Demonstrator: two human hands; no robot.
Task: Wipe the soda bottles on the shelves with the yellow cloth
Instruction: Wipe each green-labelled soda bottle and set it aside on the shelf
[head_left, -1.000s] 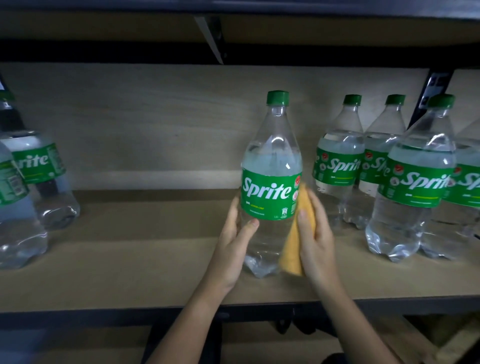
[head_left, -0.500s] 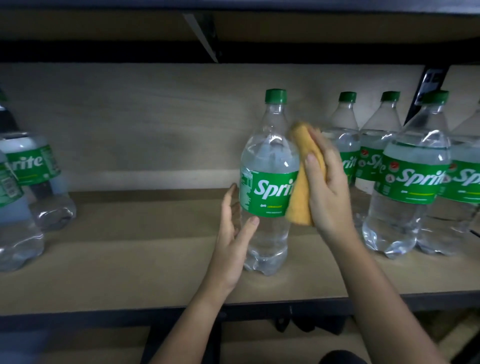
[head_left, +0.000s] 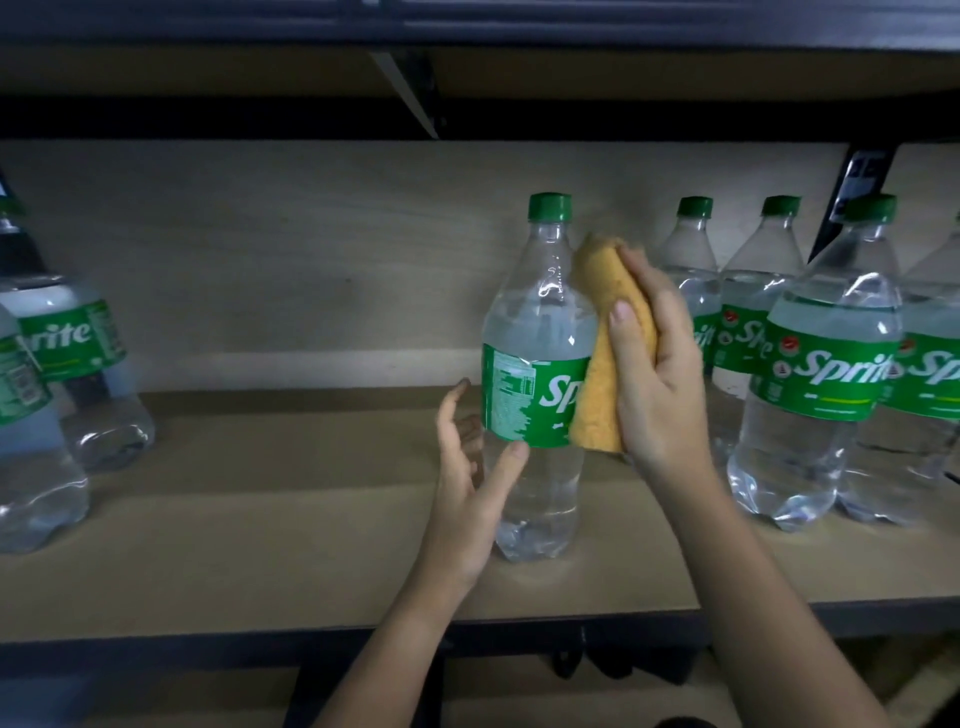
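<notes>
On shelf: right hand presses yellow cloth against bottle.

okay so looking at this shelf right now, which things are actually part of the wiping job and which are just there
Part of the job:
- yellow cloth, gripped by the right hand
- centre bottle, cloth pressed to its right side
- left hand, fingers spread at the bottle's lower left
- bottles on the right and bottles on the left

Just there:
- shelf board
- metal bracket above
</notes>
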